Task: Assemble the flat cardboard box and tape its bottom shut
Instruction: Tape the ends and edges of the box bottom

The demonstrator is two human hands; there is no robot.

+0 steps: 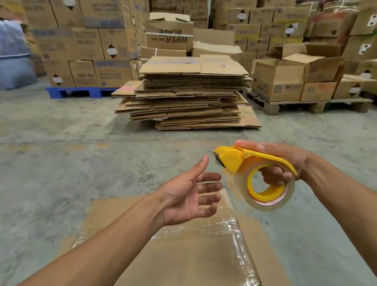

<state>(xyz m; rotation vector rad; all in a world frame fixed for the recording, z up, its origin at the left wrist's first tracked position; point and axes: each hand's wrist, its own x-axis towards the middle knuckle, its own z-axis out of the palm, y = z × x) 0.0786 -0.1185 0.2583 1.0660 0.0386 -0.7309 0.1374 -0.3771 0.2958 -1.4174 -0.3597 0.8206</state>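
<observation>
**Tape gun raised in right hand, left hand open over taped box**

Right hand (pixel 279 164) is sitting at about 3 o'clock of centre, forearm coming in from 5 o'clock. Fingers are curling through the core of the clear tape roll (pixel 270 192) and the thumb side is lying along the top of the yellow tape dispenser (pixel 242 158). Grip is closed around the handle. The dispenser's cutter head is pointing toward 9 o'clock, at the left hand, and the whole tool is hanging in the air, apart from the box.

Left hand (pixel 188 196) is hovering just below centre, forearm running in from 8 o'clock. Palm is turning up and to the right, fingers spread and loosely extended, thumb pointing up toward 1 o'clock. It is holding nothing. Fingertips are sitting near the dispenser's head but not touching it.

Cardboard box (pixel 171 266) is standing at 6 o'clock beneath both forearms, closed face up. Shiny clear tape is running across the flap seam and down the right-hand edge, wrinkled in places. Whether the left hand is touching the box cannot be told; it looks raised above it.

Stack of flattened cartons (pixel 189 92) is lying at 12 o'clock on the concrete floor (pixel 47 168), well apart from the box. Stacked boxes (pixel 85 37) are filling the background.
</observation>
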